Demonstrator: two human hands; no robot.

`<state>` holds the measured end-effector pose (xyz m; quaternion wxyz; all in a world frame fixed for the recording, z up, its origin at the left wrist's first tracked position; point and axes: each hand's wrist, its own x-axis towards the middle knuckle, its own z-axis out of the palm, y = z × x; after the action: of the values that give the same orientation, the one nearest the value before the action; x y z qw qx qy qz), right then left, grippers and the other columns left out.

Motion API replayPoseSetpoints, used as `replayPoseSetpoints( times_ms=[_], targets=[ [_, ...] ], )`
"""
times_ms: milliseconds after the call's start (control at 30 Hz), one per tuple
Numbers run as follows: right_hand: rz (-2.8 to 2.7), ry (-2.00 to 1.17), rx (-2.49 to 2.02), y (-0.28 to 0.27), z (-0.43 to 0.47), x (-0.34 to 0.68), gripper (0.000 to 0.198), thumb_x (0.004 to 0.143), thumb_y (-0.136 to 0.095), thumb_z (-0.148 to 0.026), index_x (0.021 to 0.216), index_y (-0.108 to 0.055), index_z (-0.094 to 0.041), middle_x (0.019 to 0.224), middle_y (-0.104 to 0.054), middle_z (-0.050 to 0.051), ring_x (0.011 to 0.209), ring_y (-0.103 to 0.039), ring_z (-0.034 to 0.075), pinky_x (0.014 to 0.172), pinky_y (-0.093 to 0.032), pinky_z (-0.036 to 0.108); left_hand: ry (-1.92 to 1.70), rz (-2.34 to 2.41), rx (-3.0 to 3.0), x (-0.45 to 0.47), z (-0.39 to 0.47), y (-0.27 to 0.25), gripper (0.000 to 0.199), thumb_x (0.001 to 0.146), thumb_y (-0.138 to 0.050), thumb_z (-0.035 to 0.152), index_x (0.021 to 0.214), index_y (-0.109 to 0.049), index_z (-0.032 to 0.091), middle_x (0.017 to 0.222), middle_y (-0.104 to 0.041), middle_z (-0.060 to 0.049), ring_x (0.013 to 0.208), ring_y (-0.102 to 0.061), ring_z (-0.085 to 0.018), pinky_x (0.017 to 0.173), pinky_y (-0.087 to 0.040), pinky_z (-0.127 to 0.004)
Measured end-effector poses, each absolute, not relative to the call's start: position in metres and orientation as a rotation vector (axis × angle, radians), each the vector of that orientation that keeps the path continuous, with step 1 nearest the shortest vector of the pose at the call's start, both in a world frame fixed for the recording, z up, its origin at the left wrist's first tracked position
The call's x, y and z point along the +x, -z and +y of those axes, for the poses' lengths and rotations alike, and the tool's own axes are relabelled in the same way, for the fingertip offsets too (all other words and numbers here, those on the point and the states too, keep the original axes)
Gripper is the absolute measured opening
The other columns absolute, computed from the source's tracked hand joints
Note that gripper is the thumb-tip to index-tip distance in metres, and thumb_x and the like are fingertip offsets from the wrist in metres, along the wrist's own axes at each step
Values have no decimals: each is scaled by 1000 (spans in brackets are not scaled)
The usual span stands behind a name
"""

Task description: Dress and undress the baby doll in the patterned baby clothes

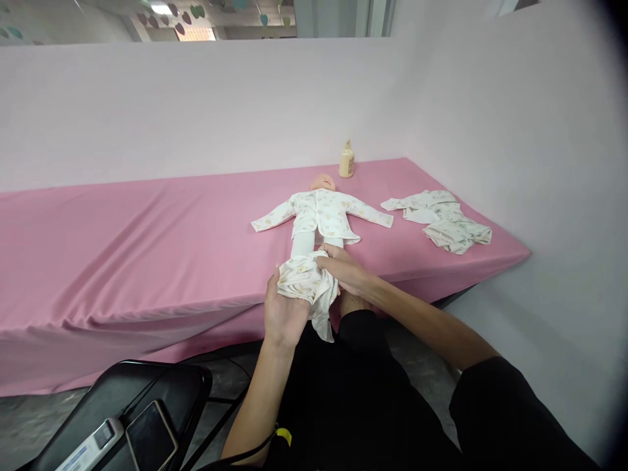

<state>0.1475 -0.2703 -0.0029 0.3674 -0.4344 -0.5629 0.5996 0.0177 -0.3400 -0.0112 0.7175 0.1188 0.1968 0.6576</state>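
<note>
A baby doll [322,183] lies on its back on the pink-covered table, dressed in a white patterned long-sleeved top [318,212] with both sleeves spread wide. Its white legs [303,244] point toward me. Bunched around the lower legs is a pair of white patterned baby pants [307,278]. My left hand [287,314] grips the pants from the left, thumb up, the fingers beneath the cloth. On the right, my right hand [341,268] pinches the upper edge of the pants near the doll's right-side leg. Part of the cloth hangs past the table's front edge. The doll's feet are hidden.
A pump bottle [347,161] stands behind the doll near the wall. Crumpled patterned baby clothes [449,219] lie at the table's right end. At lower left, a black chair [196,376] holds a phone [152,438] and a white device [93,448]. Pink cloth [122,261] covers the table.
</note>
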Motion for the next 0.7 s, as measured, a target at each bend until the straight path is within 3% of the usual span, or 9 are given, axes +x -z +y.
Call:
replayPoseSetpoints(
  times_ms=[133, 333, 500, 700],
  targets=[
    [-1323, -1677, -1041, 10, -258, 144, 20, 66, -53, -13, 84, -52, -21, 69, -49, -4, 60, -48, 10, 50, -36, 20, -1460, 424, 241, 16, -340, 6, 47, 98, -49, 37, 136, -58, 11, 140, -58, -16, 134, -54, -28, 111, -47, -44],
    [-1654, -1957, -782, 3, -246, 166, 48, 65, -63, -13, 112, -58, -21, 94, -65, 0, 82, -65, 17, 69, -56, 28, -1441, 460, 183, 9, -343, -4, 48, 96, -48, 33, 138, -56, 11, 140, -58, -19, 133, -55, -30, 109, -48, -49],
    [-2004, -1565, -850, -2, -241, 174, 45, 68, -72, -20, 112, -62, -22, 103, -67, 4, 98, -65, 23, 84, -57, 37, -1422, 444, 191, 8, -344, -4, 47, 96, -48, 31, 138, -56, 11, 141, -57, -19, 134, -54, -30, 109, -48, -48],
    [-2267, -907, -1043, 6, -241, 158, 25, 79, -56, -17, 103, -60, -18, 109, -65, 5, 102, -61, 23, 89, -48, 36, -1502, 446, 143, 11, -341, 4, 44, 95, -50, 24, 137, -57, 10, 137, -61, -16, 132, -56, -24, 109, -50, -35]
  ],
)
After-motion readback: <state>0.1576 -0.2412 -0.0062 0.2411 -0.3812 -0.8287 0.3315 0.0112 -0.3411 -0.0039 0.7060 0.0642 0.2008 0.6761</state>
